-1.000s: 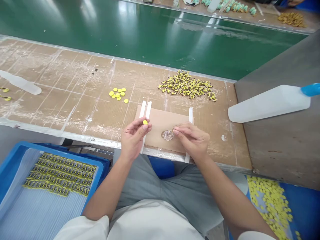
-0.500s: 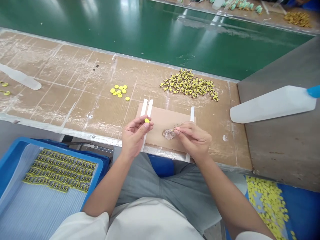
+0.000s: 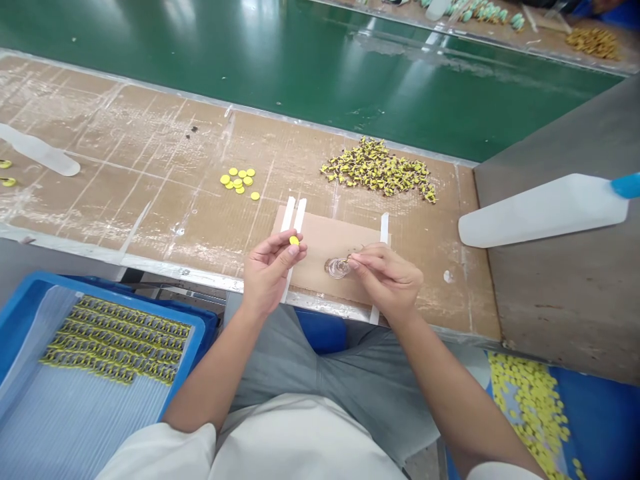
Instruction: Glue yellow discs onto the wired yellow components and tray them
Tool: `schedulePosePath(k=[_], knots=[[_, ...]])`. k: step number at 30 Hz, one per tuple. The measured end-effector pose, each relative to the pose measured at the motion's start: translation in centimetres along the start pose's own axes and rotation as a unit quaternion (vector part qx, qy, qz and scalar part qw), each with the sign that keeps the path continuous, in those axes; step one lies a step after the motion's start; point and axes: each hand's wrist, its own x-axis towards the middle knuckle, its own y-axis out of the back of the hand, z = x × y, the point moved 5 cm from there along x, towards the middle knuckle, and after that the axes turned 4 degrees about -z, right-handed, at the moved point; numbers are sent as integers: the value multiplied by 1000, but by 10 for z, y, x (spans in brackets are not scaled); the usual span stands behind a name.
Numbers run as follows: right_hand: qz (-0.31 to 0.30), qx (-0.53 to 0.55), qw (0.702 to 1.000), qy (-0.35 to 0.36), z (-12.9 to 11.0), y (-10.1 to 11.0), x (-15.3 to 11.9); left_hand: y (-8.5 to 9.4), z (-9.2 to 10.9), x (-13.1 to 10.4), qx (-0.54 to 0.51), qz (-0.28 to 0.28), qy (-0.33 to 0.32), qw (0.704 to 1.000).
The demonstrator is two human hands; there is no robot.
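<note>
Between the thumb and fingers of my left hand (image 3: 270, 270) is a small yellow disc (image 3: 295, 241), held above the taped cardboard sheet (image 3: 320, 233). My right hand (image 3: 390, 277) is pinched closed at the rim of a small clear glass dish (image 3: 336, 268) on that sheet. Whatever its fingertips grip is too small to make out. Several more yellow discs (image 3: 240, 180) lie loose on the bench to the left. Behind the sheet is a heap of small yellow and dark pieces (image 3: 377, 167).
A white bottle with a blue cap (image 3: 540, 210) lies at the right by a grey panel (image 3: 565, 287). A blue tray (image 3: 200, 333) with rows of yellow-dark pieces stands lower left. More yellow discs (image 3: 535, 400) are lower right. A green surface (image 3: 250, 60) runs behind the bench.
Both hands stay almost in place, the left with the yellow disc and the right at the glass dish. The view has shifted very slightly.
</note>
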Motion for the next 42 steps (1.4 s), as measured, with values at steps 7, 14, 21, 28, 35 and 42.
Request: schedulePosePath(k=[7,14,21,28,35,42], knots=[[45,-43,998,13,0,8,-2,1,0,0,8,5,2,1000],[9,-79,995,57,-3,5,-2,1,0,0,3,11,6,1000],[0,-71,995,73,-1,5,-4,0,0,0,2,-2,3,1000],[-7,-68,995,76,-4,2,-2,2,-1,0,3,6,2,1000],[11,-56,996,68,-3,5,-2,3,-2,1,2,5,4,1000],[79,19,996,-24,3,11,-2,1,2,-4,-8,28,28,999]])
